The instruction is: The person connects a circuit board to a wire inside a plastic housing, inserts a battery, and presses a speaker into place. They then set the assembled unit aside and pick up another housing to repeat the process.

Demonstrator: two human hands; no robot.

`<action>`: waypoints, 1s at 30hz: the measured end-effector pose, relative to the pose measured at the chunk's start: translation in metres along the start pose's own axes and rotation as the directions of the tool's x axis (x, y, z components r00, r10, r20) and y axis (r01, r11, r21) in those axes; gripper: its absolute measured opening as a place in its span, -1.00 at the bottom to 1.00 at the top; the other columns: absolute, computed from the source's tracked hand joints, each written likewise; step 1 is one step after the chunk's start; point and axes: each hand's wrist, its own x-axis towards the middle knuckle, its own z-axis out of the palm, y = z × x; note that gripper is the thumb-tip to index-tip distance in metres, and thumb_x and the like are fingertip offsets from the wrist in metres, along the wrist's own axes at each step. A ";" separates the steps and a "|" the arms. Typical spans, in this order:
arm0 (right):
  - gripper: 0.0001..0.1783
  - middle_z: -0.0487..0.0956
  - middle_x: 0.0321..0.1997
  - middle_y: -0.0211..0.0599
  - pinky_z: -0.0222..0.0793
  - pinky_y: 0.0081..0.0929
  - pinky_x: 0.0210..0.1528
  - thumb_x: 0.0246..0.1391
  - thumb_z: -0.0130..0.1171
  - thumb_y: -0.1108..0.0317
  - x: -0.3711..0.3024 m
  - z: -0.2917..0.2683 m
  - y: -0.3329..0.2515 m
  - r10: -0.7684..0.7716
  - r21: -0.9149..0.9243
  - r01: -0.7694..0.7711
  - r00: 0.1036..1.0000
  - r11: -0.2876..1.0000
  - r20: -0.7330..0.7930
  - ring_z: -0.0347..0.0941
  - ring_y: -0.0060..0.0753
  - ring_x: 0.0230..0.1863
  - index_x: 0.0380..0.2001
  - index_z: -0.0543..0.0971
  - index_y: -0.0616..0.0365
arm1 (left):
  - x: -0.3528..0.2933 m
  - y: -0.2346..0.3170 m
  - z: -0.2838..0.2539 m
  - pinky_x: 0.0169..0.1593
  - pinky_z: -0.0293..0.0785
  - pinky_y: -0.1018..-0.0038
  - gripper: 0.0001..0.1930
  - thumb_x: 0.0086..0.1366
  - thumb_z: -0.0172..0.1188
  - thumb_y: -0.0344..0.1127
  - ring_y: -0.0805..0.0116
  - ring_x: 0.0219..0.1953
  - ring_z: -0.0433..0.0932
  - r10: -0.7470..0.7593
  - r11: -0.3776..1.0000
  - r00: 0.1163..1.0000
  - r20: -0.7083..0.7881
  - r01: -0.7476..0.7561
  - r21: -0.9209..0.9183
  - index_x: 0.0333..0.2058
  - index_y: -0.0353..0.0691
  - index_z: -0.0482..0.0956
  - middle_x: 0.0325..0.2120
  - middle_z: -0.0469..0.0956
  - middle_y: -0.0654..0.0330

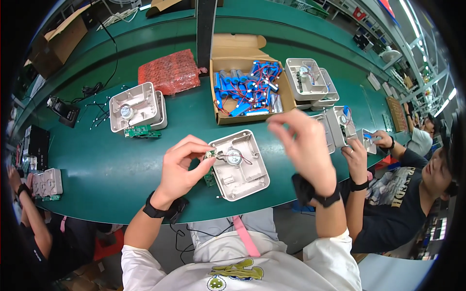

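The left hand (182,167) had its fingers pinched on a small green circuit board (210,154) at the left edge of an open white housing (250,177) on the green worktop (97,179). The right hand (307,145), blurred, hung beside the housing, fingers curled; whether they held anything I could not tell. Behind stood a cardboard box (242,119) of blue battery packs (247,92), flanked by a red bundle (167,72) and stacked housings (141,99). A co-worker's hands (357,154) crowded the right side.
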 end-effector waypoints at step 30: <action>-0.83 0.69 -0.17 -0.19 0.39 -0.65 -0.38 0.53 0.07 0.40 0.059 -0.016 0.010 0.006 0.707 0.183 0.966 0.683 -0.257 0.49 -0.65 -0.38 0.03 0.53 0.27 | 0.001 -0.006 -0.006 -0.16 0.56 0.55 -0.72 0.21 0.44 -0.65 0.46 -0.24 0.57 -0.025 1.000 1.000 -0.003 0.025 -0.006 -0.08 -0.42 0.74 -0.21 0.61 0.16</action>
